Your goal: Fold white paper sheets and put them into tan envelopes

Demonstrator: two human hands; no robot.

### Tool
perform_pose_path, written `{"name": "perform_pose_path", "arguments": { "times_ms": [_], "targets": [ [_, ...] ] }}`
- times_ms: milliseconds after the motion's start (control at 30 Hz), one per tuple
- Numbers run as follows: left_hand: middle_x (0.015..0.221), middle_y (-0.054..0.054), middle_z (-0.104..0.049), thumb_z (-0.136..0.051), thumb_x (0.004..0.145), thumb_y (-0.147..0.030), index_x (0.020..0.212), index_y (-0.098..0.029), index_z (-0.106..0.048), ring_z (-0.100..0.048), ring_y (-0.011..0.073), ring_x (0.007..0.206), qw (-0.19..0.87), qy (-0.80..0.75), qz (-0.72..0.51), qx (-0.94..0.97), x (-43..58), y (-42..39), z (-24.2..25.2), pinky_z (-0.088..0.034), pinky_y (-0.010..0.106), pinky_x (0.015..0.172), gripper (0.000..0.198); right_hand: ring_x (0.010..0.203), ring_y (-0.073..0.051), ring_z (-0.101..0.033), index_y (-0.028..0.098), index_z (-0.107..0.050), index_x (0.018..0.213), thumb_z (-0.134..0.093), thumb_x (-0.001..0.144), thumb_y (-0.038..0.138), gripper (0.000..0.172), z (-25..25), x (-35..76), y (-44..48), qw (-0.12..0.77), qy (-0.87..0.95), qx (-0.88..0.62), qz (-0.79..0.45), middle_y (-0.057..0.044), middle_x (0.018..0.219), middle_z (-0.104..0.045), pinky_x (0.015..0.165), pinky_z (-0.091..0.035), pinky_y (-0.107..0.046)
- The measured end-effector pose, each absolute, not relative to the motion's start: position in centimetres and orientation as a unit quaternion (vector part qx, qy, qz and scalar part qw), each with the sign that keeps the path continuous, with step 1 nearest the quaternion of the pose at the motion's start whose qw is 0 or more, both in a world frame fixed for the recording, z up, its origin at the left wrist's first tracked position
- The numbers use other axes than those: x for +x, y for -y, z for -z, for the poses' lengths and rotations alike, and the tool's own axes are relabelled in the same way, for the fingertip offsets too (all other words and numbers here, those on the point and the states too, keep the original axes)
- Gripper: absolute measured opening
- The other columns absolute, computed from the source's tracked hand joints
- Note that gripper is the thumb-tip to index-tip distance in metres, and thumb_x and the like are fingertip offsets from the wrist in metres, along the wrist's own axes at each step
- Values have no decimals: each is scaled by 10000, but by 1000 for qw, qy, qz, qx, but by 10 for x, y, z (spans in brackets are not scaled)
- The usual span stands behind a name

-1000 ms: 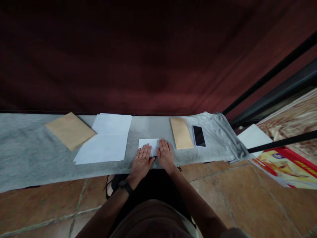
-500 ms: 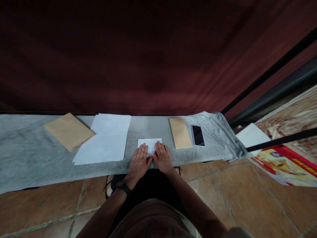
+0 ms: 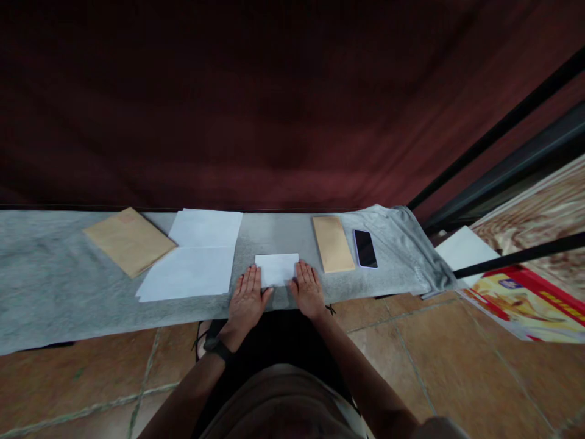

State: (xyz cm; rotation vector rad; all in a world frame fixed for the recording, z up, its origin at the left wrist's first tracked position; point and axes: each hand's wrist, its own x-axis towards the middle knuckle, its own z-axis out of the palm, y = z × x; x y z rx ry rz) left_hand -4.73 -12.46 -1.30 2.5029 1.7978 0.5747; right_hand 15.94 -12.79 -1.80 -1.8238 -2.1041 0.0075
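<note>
A small folded white paper (image 3: 276, 269) lies on the grey cloth (image 3: 55, 286) right in front of me. My left hand (image 3: 247, 299) rests flat on the cloth at the paper's left edge, fingers stretched out. My right hand (image 3: 308, 290) lies flat at the paper's right edge, fingers likewise extended. Both hands touch or border the paper's sides and hold nothing. A dark band sits on my left wrist.
Left of the folded paper lie white sheets (image 3: 192, 262) and a large brown envelope (image 3: 129, 241). To the right are a narrow brown envelope (image 3: 333, 244) and a black phone (image 3: 365, 248). A dark red curtain hangs behind. Tiled floor, a white sheet and a printed poster (image 3: 525, 299) lie at right.
Both hands slid apart off the top of the folded paper, left hand to its left side, right hand to its right, leaving the paper uncovered.
</note>
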Motion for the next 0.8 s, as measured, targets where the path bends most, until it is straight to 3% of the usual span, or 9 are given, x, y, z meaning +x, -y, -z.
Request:
{"name": "perform_pose_path", "arguments": {
  "times_ms": [267, 533, 800],
  "targets": [
    [1605, 170, -370, -299, 952, -168, 1558, -52, -305, -263, 250, 1524, 18, -525, -132, 841, -21, 148, 18, -282, 457, 1239, 617, 1480, -209, -368, 145, -364, 1556, -400, 1063, 380, 548, 17, 126, 155, 201, 796, -570, -26, -100, 1571, -440, 1227, -300, -417],
    [1597, 225, -354, -351, 1009, -421, 1536, -16, -331, -271, 298, 1521, 6, -549, -144, 824, -47, 153, 17, -280, 493, 1233, 665, 1494, -257, -341, 118, -276, 1587, -438, 1045, 383, 625, 20, 151, 166, 195, 785, -588, -14, -147, 1603, -368, 1209, -323, -472],
    [1593, 184, -384, -309, 1020, -345, 1547, -60, -331, -290, 276, 1517, 28, -550, -163, 819, -45, 140, 8, -284, 497, 1234, 599, 1478, -248, -371, 115, -387, 1542, -347, 1070, 341, 524, 11, 152, 150, 206, 763, -611, -44, -132, 1558, -452, 1213, -320, -479]
  ]
}}
